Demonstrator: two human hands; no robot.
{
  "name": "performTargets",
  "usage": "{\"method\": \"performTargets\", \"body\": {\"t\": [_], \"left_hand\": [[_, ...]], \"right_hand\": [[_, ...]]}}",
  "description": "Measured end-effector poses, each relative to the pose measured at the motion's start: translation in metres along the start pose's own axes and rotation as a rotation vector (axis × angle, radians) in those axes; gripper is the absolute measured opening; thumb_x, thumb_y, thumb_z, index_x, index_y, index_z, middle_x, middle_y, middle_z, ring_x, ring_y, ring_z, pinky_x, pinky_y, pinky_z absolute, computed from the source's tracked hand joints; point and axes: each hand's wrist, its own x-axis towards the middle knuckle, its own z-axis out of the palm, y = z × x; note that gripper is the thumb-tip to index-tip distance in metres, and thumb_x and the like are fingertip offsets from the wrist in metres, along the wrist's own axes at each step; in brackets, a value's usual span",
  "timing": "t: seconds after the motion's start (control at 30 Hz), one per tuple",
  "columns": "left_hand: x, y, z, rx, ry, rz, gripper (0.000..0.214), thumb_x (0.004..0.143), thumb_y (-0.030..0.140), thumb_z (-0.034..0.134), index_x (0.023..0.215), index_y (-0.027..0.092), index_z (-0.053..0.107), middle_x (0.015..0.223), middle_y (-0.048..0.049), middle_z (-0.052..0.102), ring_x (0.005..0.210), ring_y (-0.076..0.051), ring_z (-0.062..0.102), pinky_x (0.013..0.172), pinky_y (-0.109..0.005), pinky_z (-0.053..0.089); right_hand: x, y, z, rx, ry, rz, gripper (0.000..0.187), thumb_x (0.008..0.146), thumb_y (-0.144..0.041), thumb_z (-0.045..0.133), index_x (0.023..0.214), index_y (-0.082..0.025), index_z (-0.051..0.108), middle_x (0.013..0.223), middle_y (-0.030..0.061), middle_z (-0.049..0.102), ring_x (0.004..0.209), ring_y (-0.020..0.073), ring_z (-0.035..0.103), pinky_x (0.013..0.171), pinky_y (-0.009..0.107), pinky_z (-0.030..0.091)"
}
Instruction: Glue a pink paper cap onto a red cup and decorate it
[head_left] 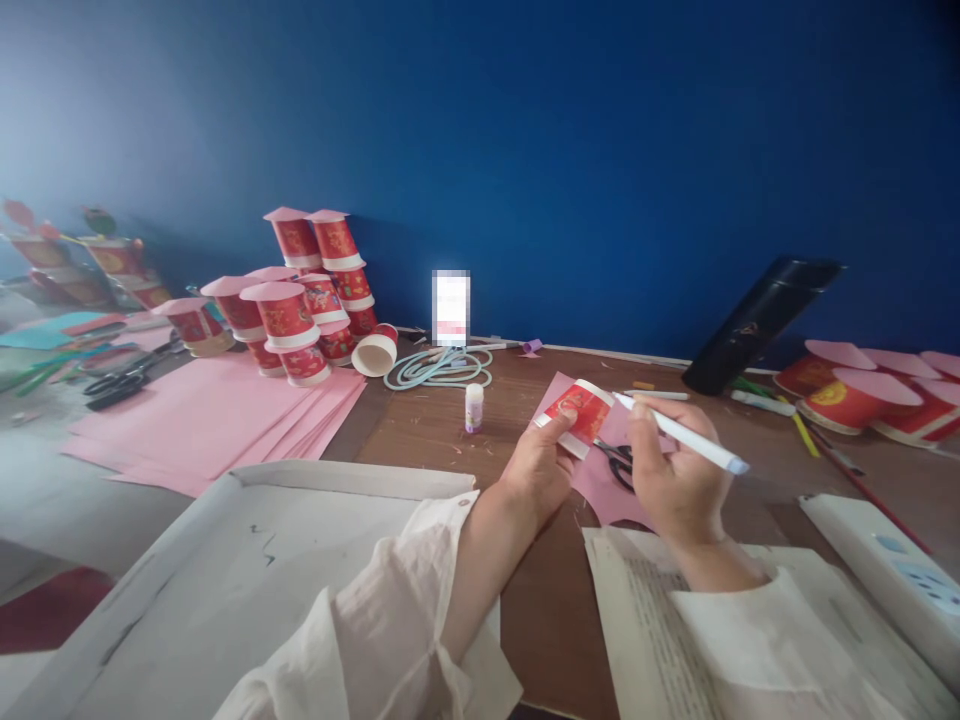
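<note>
1. Head view: pink sheets (217, 420) lie left on the surface (420, 425), before a blue wall (540, 150).
2. One glue stick (474, 410) stands upright, its label too small to read.
3. The left hand (546, 465) grips one red cup (589, 405) above pink paper (600, 495).
4. The right hand (679, 475) grips one white marker (697, 440), tip beside the cup.
5. Printed pages (637, 620) look illegible; one black bottle (757, 325) stands behind.

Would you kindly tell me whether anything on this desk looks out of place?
One red paper cup lies on its side beside the coiled cable, which looks odd because the neighbouring stacked cups stand on end.
</note>
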Motion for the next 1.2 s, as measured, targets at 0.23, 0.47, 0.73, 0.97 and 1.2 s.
{"method": "performTargets", "body": {"t": [0.23,0.47,0.73,0.97,1.2], "left_hand": [[0.0038,-0.0021,-0.0022,0.004,-0.004,-0.002,0.015,0.074,0.015,0.076,0.088,0.014,0.072,0.096,-0.0099,0.077,0.108,-0.025,0.069,0.103,-0.033,0.048],[0.0077,-0.0043,-0.0058,0.004,-0.037,0.004,0.015,0.076,0.013,0.074,0.091,0.013,0.073,0.096,-0.0095,0.077,0.104,-0.023,0.071,0.102,-0.031,0.049],[0.0064,-0.0048,-0.0056,0.030,-0.044,0.003,0.016,0.076,0.017,0.076,0.091,0.013,0.073,0.099,-0.0100,0.077,0.111,-0.025,0.068,0.105,-0.032,0.047],[0.0058,-0.0055,-0.0048,0.019,-0.067,0.016,0.013,0.078,0.015,0.073,0.091,0.013,0.075,0.097,-0.0088,0.077,0.103,-0.021,0.071,0.102,-0.029,0.049],[0.0017,-0.0024,-0.0005,-0.009,-0.040,-0.011,0.011,0.078,0.013,0.072,0.089,0.011,0.074,0.094,-0.0100,0.076,0.102,-0.022,0.071,0.102,-0.029,0.048]], "right_hand": [[0.0008,0.0009,-0.0007,-0.018,-0.006,-0.019,0.017,0.091,-0.031,0.061,0.096,-0.018,0.071,0.092,0.0096,0.075,0.088,0.0236,0.071,0.081,0.039,0.057],[0.0004,0.0000,0.0015,-0.026,-0.034,-0.071,0.013,0.091,-0.027,0.061,0.095,-0.019,0.070,0.092,0.0080,0.075,0.085,0.0207,0.071,0.077,0.033,0.057],[0.0013,-0.0023,0.0018,-0.040,-0.061,-0.071,0.014,0.092,-0.028,0.059,0.094,-0.019,0.069,0.091,0.0079,0.075,0.085,0.0213,0.071,0.077,0.034,0.057],[0.0014,-0.0025,0.0014,-0.062,-0.084,-0.058,0.016,0.093,-0.030,0.058,0.094,-0.019,0.069,0.094,0.0088,0.076,0.089,0.0222,0.072,0.079,0.035,0.057],[0.0009,-0.0055,0.0015,-0.074,-0.095,-0.038,0.018,0.093,-0.033,0.057,0.095,-0.019,0.069,0.094,0.0092,0.076,0.088,0.0230,0.072,0.076,0.035,0.056]]}}
